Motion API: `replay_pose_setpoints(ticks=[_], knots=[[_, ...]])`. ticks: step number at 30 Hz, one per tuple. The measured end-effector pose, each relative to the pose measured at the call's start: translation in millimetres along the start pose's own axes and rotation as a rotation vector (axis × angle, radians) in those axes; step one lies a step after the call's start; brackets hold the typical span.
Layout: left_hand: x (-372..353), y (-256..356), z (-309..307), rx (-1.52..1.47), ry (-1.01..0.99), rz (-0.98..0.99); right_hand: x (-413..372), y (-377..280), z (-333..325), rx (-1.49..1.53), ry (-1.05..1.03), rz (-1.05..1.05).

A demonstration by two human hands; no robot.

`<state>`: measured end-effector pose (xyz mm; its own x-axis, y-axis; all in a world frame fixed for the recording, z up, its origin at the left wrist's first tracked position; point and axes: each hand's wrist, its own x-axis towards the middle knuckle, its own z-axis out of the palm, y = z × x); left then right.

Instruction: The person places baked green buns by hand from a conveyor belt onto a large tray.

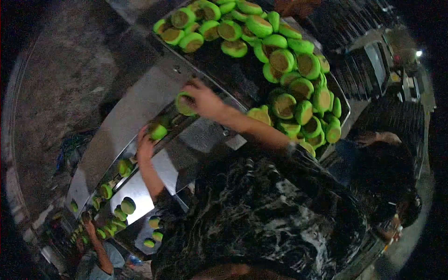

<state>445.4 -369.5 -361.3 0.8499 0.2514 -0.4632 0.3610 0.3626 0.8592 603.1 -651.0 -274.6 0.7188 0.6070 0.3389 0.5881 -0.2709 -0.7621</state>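
My right hand (201,97) reaches over a narrow conveyor-like track, its fingers closed round the edge of a green round piece (185,105) with a darker face. Lower left along the same track, my left hand (145,142) has its fingers against another green piece (158,132) and appears to grip it. The fingertips are partly hidden and blurred. To the right of my right hand lies a dark tray (210,65) with many bun-shaped green pieces (281,60), heaped up, most showing brown flat faces.
More green pieces (106,190) sit along the track towards the lower left. There, another person's hand (88,221) reaches in. Loose pieces (128,206) lie on a shiny metal surface (140,189). A co-worker's arm (378,138) shows at right.
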Motion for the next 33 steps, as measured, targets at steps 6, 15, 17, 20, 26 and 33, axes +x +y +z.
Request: replay_pose_setpoints(ticks=[6,15,17,20,26,33], knots=[[-29,11,-18,1.761,1.089,0.451,-16,18,-24,-0.251,-0.43,0.246],[-49,-31,383,1.424,-0.634,0.513,-146,121,-185,-0.824,-0.628,-0.06],[-47,-84,388,1.466,-0.553,0.715,-141,99,-182,-0.849,-0.539,0.012],[-81,-68,383,1.465,-0.348,0.858,-134,105,-164,-1.329,-0.609,-0.049],[-100,-51,344,1.207,-0.49,0.898,-10,10,-131,-0.22,-0.157,0.358],[-121,69,131,0.369,-0.508,0.109,-18,18,72,-0.126,-0.385,-0.816]])
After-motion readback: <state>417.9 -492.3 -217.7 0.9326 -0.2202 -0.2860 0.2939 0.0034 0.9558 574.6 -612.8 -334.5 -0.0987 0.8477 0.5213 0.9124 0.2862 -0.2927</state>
